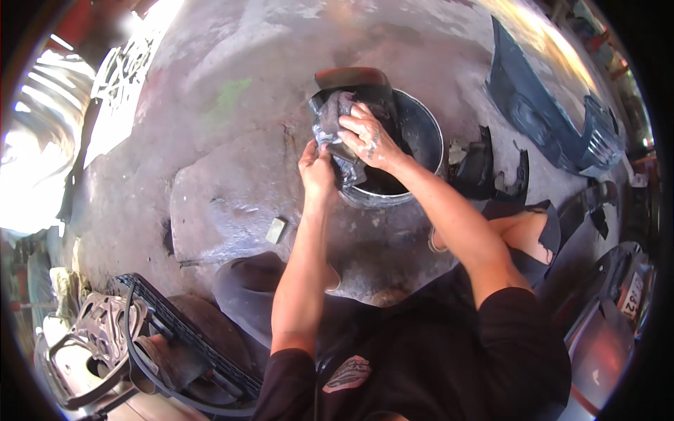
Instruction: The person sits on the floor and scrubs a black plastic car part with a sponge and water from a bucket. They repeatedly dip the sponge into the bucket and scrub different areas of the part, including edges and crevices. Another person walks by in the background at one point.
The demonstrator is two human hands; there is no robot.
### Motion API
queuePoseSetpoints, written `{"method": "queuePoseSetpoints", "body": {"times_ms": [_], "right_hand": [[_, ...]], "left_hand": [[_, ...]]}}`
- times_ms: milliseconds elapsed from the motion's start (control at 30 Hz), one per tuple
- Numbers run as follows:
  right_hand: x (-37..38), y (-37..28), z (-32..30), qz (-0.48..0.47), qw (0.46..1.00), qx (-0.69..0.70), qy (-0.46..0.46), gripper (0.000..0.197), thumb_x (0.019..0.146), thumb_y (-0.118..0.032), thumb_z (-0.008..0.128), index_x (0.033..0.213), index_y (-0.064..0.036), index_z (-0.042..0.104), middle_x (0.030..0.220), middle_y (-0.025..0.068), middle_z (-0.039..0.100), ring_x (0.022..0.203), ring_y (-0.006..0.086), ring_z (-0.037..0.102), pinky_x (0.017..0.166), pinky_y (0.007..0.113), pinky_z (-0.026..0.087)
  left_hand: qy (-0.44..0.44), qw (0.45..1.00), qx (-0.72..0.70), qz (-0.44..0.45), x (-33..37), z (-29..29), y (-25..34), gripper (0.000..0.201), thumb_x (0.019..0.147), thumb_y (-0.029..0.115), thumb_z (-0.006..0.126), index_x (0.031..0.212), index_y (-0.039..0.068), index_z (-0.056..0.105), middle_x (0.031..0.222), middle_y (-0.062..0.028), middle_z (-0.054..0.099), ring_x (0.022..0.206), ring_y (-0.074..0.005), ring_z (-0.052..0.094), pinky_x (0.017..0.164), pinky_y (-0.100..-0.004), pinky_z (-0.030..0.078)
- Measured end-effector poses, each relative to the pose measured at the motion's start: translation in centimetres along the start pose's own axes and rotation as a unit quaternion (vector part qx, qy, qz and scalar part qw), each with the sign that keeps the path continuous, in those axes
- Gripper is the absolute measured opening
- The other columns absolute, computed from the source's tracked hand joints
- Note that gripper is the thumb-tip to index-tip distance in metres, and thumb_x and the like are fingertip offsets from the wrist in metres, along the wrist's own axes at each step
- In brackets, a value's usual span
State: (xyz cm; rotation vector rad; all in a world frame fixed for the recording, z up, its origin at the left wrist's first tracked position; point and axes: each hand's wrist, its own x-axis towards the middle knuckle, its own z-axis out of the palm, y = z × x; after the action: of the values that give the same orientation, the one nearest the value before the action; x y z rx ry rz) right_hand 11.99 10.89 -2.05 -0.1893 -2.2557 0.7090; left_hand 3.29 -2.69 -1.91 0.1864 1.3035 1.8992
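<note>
A dark, glossy vehicle part with a red strip along its far edge [354, 76] lies tilted across a round black basin [428, 137]. My left hand [317, 168] is closed on the part's near left edge, the thumb on top. My right hand [370, 138] presses a wet, grey-purple cloth [338, 111] against the part, its fingers bent over the cloth. Whitish suds show on the back of that hand and by the cloth. The right hand and cloth hide much of the part's middle.
A small pale block [276, 230] lies on the stained concrete floor [232, 161] left of my forearm. Dark broken plastic pieces [484, 168] sit right of the basin, and a large blue-grey body panel [540, 112] beyond them. Lower left stands a black grille [189, 337].
</note>
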Motion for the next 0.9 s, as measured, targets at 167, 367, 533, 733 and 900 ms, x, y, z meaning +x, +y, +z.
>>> {"method": "queuePoseSetpoints", "body": {"times_ms": [167,367,533,733,900], "right_hand": [[1.2,5.2,1.8,0.038,0.99,-0.086,0.11,0.017,0.087,-0.005,0.06,0.101,0.003,0.057,0.107,0.0225,0.059,0.099,0.0435,0.054,0.088,0.05,0.046],[3.1,1.2,2.7,0.047,0.991,-0.02,0.121,0.007,0.075,0.0,0.056,0.082,0.0022,0.055,0.081,0.021,0.055,0.08,0.0424,0.054,0.075,0.049,0.045],[1.0,-3.5,0.8,-0.094,0.986,-0.134,-0.037,0.006,0.075,-0.01,0.063,0.078,-0.0051,0.061,0.085,0.0141,0.059,0.085,0.0355,0.058,0.073,0.049,0.049],[4.2,-1.5,0.4,-0.038,0.98,-0.173,0.085,0.02,0.08,-0.021,0.077,0.082,-0.0054,0.066,0.092,0.0143,0.055,0.088,0.0354,0.055,0.073,0.046,0.05],[-0.5,-3.8,1.1,-0.119,0.977,-0.158,-0.077,0.018,0.069,-0.019,0.069,0.065,-0.0078,0.056,0.08,0.0084,0.056,0.083,0.0299,0.058,0.072,0.042,0.049]], "left_hand": [[0.037,0.999,0.004,0.005,-0.2,0.3,0.2,0.026,0.106,0.006,0.052,0.128,-0.004,0.06,0.103,-0.0097,0.072,0.082,-0.0175,0.069,0.071,-0.0331,0.058],[0.051,0.998,-0.027,0.012,0.3,-0.1,-0.8,0.028,0.105,0.005,0.053,0.131,-0.004,0.059,0.104,-0.0094,0.072,0.088,-0.0165,0.068,0.077,-0.0309,0.055],[-0.018,0.998,-0.063,-0.004,0.9,-1.4,-1.3,0.031,0.102,0.01,0.054,0.13,-0.001,0.062,0.11,-0.0085,0.071,0.095,-0.0161,0.068,0.085,-0.0311,0.055],[-0.042,0.994,-0.097,-0.033,0.1,0.0,0.4,0.027,0.106,0.014,0.046,0.126,0.003,0.061,0.111,-0.0078,0.07,0.099,-0.0167,0.068,0.086,-0.0317,0.056],[-0.032,0.991,-0.128,-0.025,1.0,-1.1,-0.4,0.024,0.102,0.007,0.045,0.118,0.004,0.062,0.099,-0.0063,0.07,0.086,-0.0163,0.068,0.079,-0.0328,0.057]]}}
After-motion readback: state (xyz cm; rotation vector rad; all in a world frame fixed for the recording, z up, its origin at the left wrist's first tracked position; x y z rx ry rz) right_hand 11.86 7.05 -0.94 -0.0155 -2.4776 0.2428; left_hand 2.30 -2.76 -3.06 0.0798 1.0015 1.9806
